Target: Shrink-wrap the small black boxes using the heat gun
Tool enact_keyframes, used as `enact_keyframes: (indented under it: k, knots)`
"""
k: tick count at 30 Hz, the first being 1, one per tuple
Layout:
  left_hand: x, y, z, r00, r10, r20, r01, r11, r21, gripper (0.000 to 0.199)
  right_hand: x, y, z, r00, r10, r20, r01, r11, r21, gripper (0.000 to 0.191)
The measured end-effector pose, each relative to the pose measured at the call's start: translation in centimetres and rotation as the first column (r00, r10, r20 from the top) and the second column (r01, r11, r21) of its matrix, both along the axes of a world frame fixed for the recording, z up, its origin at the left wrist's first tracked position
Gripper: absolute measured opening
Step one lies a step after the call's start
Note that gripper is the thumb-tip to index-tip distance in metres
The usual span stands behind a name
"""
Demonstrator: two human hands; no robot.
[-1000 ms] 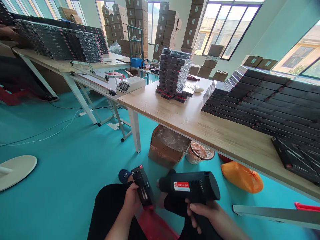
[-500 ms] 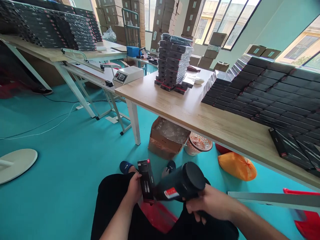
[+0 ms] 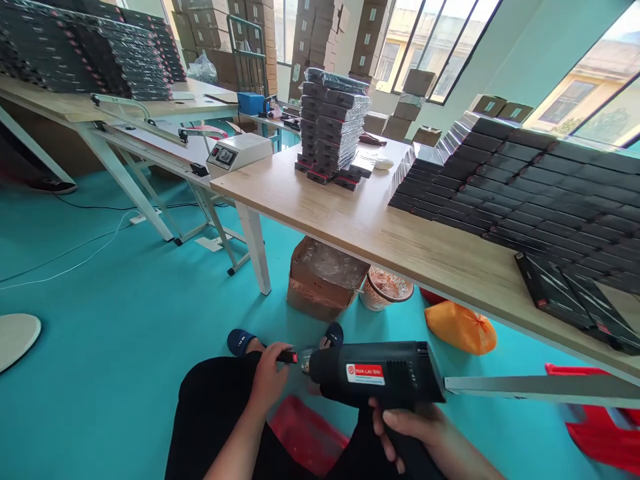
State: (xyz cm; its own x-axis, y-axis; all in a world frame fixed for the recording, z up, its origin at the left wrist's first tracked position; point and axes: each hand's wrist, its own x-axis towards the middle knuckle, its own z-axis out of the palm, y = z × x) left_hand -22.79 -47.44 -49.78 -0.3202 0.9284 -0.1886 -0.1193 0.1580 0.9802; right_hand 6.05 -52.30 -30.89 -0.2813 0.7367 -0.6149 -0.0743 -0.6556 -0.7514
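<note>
My left hand (image 3: 271,378) grips a slim black box (image 3: 287,357) with a red corner, seen nearly edge-on above my lap. My right hand (image 3: 407,433) is wrapped round the handle of a black heat gun (image 3: 380,373) with a red and white label. The gun's metal nozzle (image 3: 305,361) points left, close to the end of the box; whether they touch I cannot tell. Between my knees lies a red plastic thing (image 3: 307,437).
A wooden table (image 3: 350,223) carries a wrapped stack of boxes (image 3: 333,127) and a large pile of black boxes (image 3: 530,187). Below stand an open carton (image 3: 320,283), a patterned bin (image 3: 383,290) and an orange bag (image 3: 460,325). A sealing machine (image 3: 240,152) is at left.
The box has turned from showing its broad face to nearly edge-on. The heat gun has swung level, its nozzle now towards the box. The view has shifted slightly right.
</note>
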Motion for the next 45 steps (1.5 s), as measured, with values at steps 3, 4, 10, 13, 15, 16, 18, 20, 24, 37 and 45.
enact_keyframes:
  k: [3, 4, 10, 13, 15, 16, 18, 20, 24, 37, 45]
  knots:
    - [-0.1, -0.2, -0.6, 0.996, -0.024, -0.084, 0.024, 1.0, 0.006, 0.046, -1.4, 0.9, 0.7, 0.997, 0.009, 0.076, -0.015, 0.997, 0.076, 0.048]
    - [-0.2, -0.4, -0.7, 0.996, -0.023, -0.092, 0.024, 1.0, 0.005, 0.047, -1.7, 1.2, 0.9, 0.994, 0.023, 0.105, -0.032, 0.997, 0.077, 0.046]
    - [-0.4, -0.6, -0.2, 0.996, -0.033, -0.079, 0.033, 0.999, -0.008, 0.046, -3.0, 1.8, 1.5, 0.981, 0.153, 0.119, -0.162, 0.985, 0.066, 0.036]
    - [-0.3, -0.4, -0.4, 0.987, -0.067, -0.145, 0.068, 0.998, 0.007, 0.043, -3.1, 1.9, 1.4, 0.985, 0.101, 0.14, -0.112, 0.991, 0.07, 0.038]
    - [-0.3, -0.3, -0.7, 0.982, -0.07, -0.177, 0.073, 0.997, 0.012, 0.042, -3.1, 2.0, 1.2, 0.979, 0.171, 0.114, -0.178, 0.983, 0.052, 0.036]
    - [-0.3, -0.2, -0.9, 0.981, -0.062, -0.186, 0.066, 0.998, 0.013, 0.042, -3.0, 2.1, 1.0, 0.98, 0.169, 0.104, -0.175, 0.983, 0.052, 0.037]
    - [-0.4, -0.2, -1.3, 0.983, -0.038, -0.177, 0.041, 0.999, 0.017, 0.042, -2.8, 2.0, 0.6, 0.991, 0.076, 0.112, -0.082, 0.995, 0.049, 0.042]
    - [-0.5, -0.2, -1.4, 0.988, -0.02, -0.153, 0.024, 1.0, 0.02, 0.042, -2.7, 1.8, 0.1, 0.991, -0.003, 0.131, -0.001, 1.0, 0.029, 0.046]
    - [-0.7, -0.2, -1.6, 0.977, -0.022, -0.211, 0.025, 1.0, 0.011, 0.037, -2.6, 1.2, -0.9, 0.997, 0.053, 0.047, -0.053, 0.999, 0.008, 0.048]
    - [-0.8, 0.2, -0.6, 0.968, -0.14, -0.209, 0.111, 0.983, -0.148, 0.025, -0.7, 1.0, -0.1, 0.986, -0.064, 0.152, 0.056, 0.997, 0.057, 0.041]
    - [-0.5, -0.5, -0.4, 0.973, -0.153, -0.171, 0.133, 0.984, -0.121, 0.021, -0.8, 1.1, -0.5, 0.986, -0.014, 0.167, 0.004, 0.998, 0.063, 0.043]
